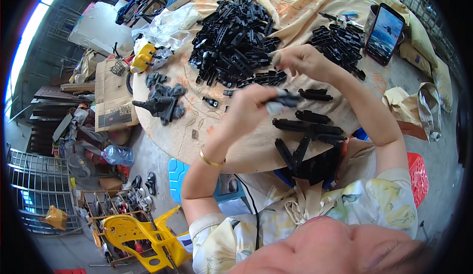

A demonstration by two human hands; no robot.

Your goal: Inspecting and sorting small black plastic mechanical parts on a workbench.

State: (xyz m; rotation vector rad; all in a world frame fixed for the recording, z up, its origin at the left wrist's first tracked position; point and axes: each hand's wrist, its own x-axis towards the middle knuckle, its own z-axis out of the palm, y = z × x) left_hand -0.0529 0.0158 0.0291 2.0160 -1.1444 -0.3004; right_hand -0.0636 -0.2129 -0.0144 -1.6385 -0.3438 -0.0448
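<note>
Parts [234, 40] lie in a black heap on the bench [226, 151], and on my feed I see the left hand [251, 105] closed round a blurred dark piece [291, 98] below the heap; the right hand [304, 63] is beside it, fingers bent, and I cannot tell whether they pinch anything

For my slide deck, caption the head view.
Left hand holds a blurred dark part over the cloth-covered table, right hand near the larger black pile.

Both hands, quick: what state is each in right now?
Left hand: closed, holding a blurred dark object.
Right hand: partly curled; whether it holds anything cannot be told.
</note>
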